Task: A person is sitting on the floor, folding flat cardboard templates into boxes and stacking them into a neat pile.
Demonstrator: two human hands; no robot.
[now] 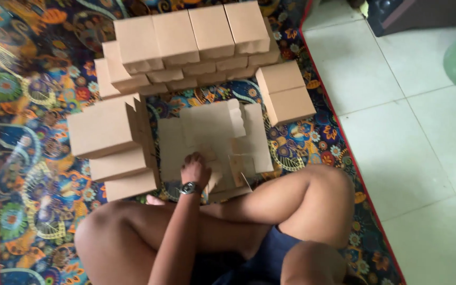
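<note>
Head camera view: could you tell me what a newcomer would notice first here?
Stacks of folded brown cardboard boxes ring the far and left sides of a bright patterned rug. In the middle lie flat unfolded box blanks, where the person's left hand, a wristwatch on its wrist, presses down above crossed legs.

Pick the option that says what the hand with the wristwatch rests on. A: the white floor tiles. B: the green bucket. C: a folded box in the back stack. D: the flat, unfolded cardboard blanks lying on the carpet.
D: the left hand, with a wristwatch on its wrist, presses down on the flat cardboard blanks lying on the patterned carpet, with stacked folded boxes behind them.
</note>
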